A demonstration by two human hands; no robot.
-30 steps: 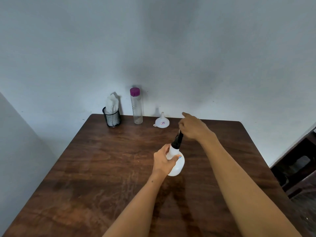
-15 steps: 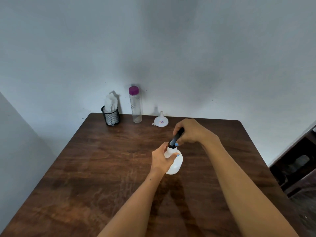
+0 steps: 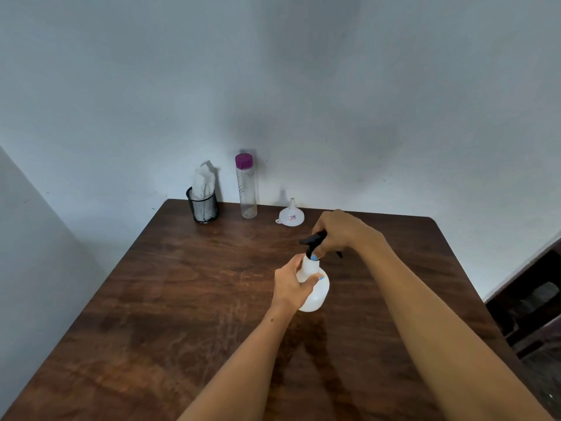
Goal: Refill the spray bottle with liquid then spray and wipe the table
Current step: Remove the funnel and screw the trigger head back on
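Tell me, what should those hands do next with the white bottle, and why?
Probably keep twisting the black spray head off. The right hand grips it, the left hand holds the spray bottle steady on the table, and the funnel and the capped bottle wait untouched.

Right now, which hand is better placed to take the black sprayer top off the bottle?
The right hand: it already grips the sprayer top, while the left hand holds the bottle.
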